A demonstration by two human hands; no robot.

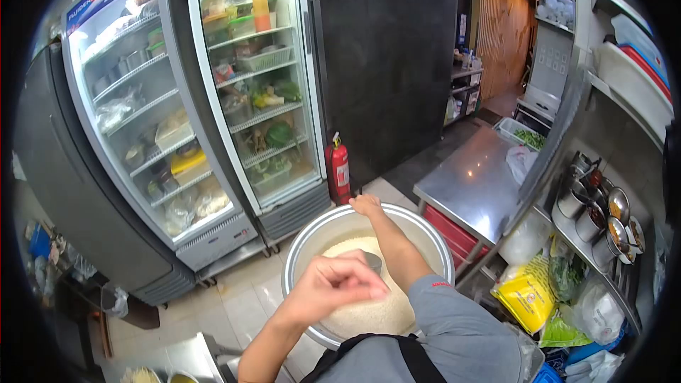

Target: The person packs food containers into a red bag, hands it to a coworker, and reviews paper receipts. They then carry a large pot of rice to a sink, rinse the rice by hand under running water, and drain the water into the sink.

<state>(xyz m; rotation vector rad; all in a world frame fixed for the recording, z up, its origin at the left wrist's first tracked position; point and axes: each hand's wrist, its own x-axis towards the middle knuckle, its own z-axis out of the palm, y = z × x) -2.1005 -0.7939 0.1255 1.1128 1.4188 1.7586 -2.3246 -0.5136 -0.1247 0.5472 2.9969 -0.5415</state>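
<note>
A big round metal pot (441,247) stands on the floor before me, holding pale grain that looks like uncooked rice (379,318). My left hand (340,285) hovers over the pot with its fingers curled in and the thumb near the fingertips. Just behind those fingers a small grey metal cup (372,261) shows against the rice, partly covered by the hand; whether the hand holds it I cannot tell. Reaching across the pot, my right hand (365,204) has its fingers closed over the far rim.
Beyond the pot stand a red fire extinguisher (339,169) and glass-door fridges (259,92). To the right are a steel table (472,181) and a shelf with metal containers (590,223), with a yellow bag (526,294) below. A steel counter edge (181,358) lies at lower left.
</note>
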